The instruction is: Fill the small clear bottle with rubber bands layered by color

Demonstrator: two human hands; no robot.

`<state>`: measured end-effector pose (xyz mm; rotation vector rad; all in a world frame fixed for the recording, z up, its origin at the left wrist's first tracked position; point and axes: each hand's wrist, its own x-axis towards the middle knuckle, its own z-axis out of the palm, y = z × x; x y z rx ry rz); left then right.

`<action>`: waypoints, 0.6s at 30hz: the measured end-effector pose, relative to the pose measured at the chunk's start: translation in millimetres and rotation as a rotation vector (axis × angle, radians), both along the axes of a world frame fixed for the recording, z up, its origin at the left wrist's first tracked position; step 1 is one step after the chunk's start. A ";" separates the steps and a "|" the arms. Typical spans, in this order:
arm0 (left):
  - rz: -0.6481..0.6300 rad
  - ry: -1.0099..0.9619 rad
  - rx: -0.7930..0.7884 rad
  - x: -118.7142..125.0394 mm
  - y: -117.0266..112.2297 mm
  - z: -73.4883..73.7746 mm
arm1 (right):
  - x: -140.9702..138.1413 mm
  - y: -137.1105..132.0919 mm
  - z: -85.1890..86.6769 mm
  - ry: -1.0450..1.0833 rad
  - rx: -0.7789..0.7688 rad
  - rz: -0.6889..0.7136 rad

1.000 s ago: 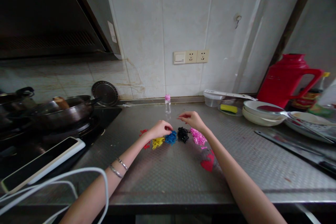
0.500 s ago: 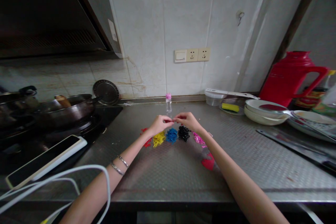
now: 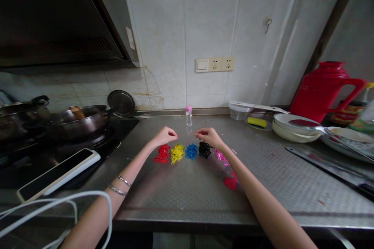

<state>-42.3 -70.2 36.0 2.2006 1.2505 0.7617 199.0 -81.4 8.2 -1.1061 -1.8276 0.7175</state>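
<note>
My left hand is closed in a pinch just above the red pile; a speck of red shows at its fingertips, too small to name. Across a gap, my right hand is also pinched, above the black pile, and what it holds, if anything, is hidden. Between them lie a yellow pile and a blue pile of small thin pieces, perhaps bands or clips. A pink pile is partly covered by my right forearm. Behind the piles stands a small clear bottle with a pink cap.
A red flat piece lies beside my right forearm. Pans sit on the stove at left, near a white device and white cable. Right are a sponge, bowls, a knife and a red flask.
My hands were together at the fingertips and have drawn apart. The left moved leftward, uncovering more of the red pile; the right stayed nearly in place. The view shifted slightly.
</note>
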 end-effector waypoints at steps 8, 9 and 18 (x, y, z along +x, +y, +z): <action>0.034 0.131 -0.180 -48.5 -26.5 14.2 | 0.5 2.0 -3.2 -0.049 0.039 0.018; 0.038 0.152 -0.194 -50.4 -28.9 13.3 | 0.3 2.3 -4.1 -0.048 0.034 0.021; 0.229 0.113 -0.074 -52.3 -11.0 9.6 | 2.1 3.9 -7.7 -0.070 0.045 0.003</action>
